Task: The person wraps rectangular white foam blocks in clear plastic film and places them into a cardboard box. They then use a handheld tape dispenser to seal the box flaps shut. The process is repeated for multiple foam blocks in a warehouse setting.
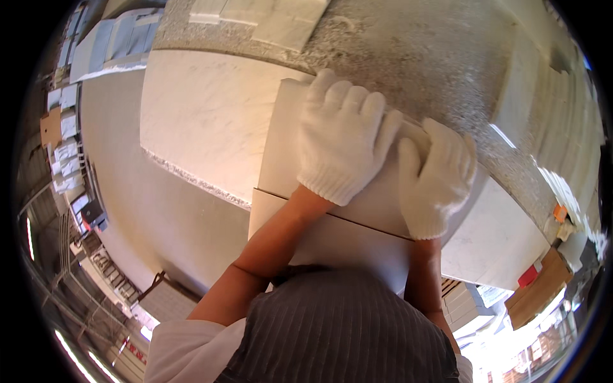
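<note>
Both hands wear white knitted gloves. A smooth grey tile [377, 209] lies in front of my body, its far edge under my fingers. My left hand [341, 137] presses on the tile's far left part, with its fingers bent over the far edge and the thumb alongside. Farther right, my right hand [438, 182] grips the same far edge, its fingers curled over and its thumb on the top face. Both sets of fingertips are partly hidden. Close to my body, past a thin dark seam, another grey slab [338, 239] shows.
A pale marble-look slab [198, 115] with a rough broken edge lies to the left, and a white slab [491, 230] to the right. Beyond stretches a gritty grey surface [408, 64] with light tile pieces [281, 22]. Stacked pale slabs [555, 108] stand far right. Boxes line the left.
</note>
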Available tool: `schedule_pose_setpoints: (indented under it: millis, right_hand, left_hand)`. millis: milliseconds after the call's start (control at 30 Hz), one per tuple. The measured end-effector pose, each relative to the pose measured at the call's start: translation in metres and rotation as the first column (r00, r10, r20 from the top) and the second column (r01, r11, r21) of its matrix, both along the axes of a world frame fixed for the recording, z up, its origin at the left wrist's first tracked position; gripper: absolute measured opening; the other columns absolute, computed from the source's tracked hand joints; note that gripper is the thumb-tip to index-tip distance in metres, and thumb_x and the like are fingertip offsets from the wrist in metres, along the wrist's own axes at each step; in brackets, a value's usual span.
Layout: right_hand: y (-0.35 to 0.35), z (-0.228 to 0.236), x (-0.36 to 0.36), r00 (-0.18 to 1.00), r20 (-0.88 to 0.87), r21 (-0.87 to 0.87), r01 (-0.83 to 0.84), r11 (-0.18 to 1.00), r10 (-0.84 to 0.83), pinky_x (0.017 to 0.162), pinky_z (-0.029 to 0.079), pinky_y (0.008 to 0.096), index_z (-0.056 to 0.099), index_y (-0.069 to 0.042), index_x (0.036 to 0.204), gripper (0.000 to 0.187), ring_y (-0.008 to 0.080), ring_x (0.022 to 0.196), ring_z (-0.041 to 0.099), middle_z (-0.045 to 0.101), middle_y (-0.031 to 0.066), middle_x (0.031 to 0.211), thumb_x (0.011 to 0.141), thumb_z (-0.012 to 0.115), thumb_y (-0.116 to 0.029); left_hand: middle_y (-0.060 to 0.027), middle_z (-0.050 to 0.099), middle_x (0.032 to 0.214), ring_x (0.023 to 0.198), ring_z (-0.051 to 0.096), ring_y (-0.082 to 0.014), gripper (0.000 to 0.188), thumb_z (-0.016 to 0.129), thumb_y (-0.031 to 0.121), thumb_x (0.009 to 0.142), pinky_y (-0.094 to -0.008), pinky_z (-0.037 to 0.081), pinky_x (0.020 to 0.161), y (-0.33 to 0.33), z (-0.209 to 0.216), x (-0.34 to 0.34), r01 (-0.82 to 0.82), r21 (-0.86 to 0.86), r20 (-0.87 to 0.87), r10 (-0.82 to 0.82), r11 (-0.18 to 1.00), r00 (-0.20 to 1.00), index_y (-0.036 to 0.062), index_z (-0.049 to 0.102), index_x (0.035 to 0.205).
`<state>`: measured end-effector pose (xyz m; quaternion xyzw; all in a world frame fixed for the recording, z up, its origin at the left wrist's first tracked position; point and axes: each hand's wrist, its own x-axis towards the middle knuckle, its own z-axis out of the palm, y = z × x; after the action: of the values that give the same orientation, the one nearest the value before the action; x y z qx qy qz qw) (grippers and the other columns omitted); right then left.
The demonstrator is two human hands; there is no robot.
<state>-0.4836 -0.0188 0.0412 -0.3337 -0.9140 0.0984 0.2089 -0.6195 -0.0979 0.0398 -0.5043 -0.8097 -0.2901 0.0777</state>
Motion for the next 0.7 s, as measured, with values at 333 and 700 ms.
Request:
schedule_pose_setpoints:
  millis: [333, 700]
  right_hand:
    - [0.004, 0.002, 0.002, 1.0, 0.008, 0.008, -0.004, 1.0, 0.004, 0.106, 0.043, 0.0492, 0.066, -0.008, 0.111, 0.036, 0.0277, 0.103, 0.063, 0.068, 0.0089, 0.103, 0.084, 0.073, -0.03]
    - [-0.003, 0.0, -0.004, 0.999, 0.0, 0.065, 0.032, 0.997, -0.032, 0.107, 0.041, 0.0475, 0.066, -0.01, 0.108, 0.026, 0.0265, 0.103, 0.064, 0.069, 0.0072, 0.102, 0.094, 0.063, -0.031]
  left_hand:
    - [-0.0213, 0.051, 0.125, 0.115, 0.048, -0.0424, 0.052, 0.066, 0.031, 0.083, -0.0541, 0.037, 0.1, -0.033, 0.037, 0.036, 0.189, -0.149, 0.278, -0.142, 0.971, 0.95, -0.0024, 0.057, 0.121]
    - [-0.0166, 0.053, 0.134, 0.132, 0.045, -0.0345, 0.057, 0.064, 0.031, 0.083, -0.0494, 0.031, 0.113, -0.043, 0.03, 0.068, 0.056, -0.217, 0.037, -0.049, 0.975, 0.998, 0.0004, 0.055, 0.13]
